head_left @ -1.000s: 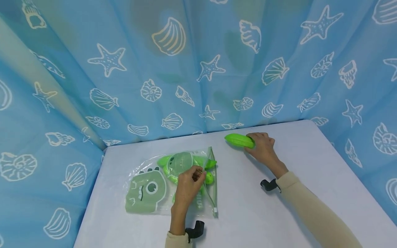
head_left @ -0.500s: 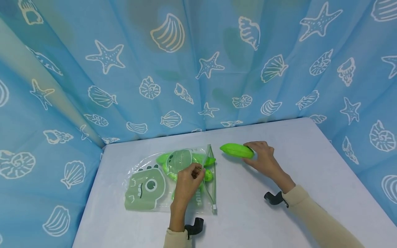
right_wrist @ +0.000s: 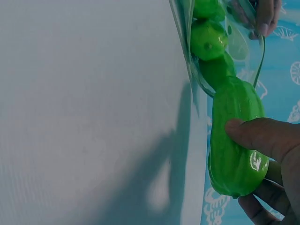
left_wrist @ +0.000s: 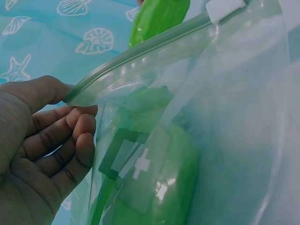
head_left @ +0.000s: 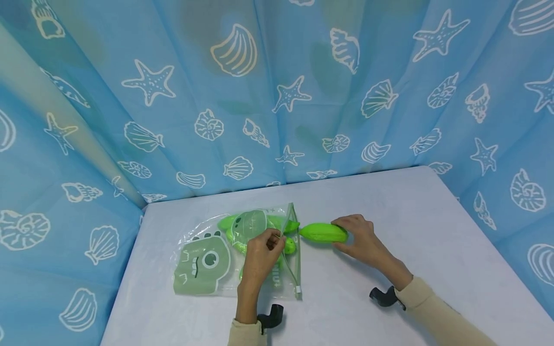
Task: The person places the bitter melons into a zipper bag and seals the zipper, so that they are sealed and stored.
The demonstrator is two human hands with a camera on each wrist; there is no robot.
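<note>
A clear slider-zip bag printed with a green monster lies on the table, its opening facing right. My left hand pinches the upper layer of the bag's mouth between thumb and fingers, lifting the zip strip apart from the lower one. Several bright green vegetable-like pieces are inside, partly hidden by the print and my left hand. My right hand grips a plump, ridged green cucumber-like vegetable by its right end. Its left tip is right at the bag's mouth.
The bag's white slider sits at the near end of the zip. A white table carries everything. Behind it and along both sides hangs a blue curtain with shell and starfish prints. Black wrist cameras are strapped to both wrists.
My right hand has brought the cucumber-like vegetable leftward and nearer to me, up to the bag's mouth. My left hand keeps its pinch on the bag in nearly the same place.
</note>
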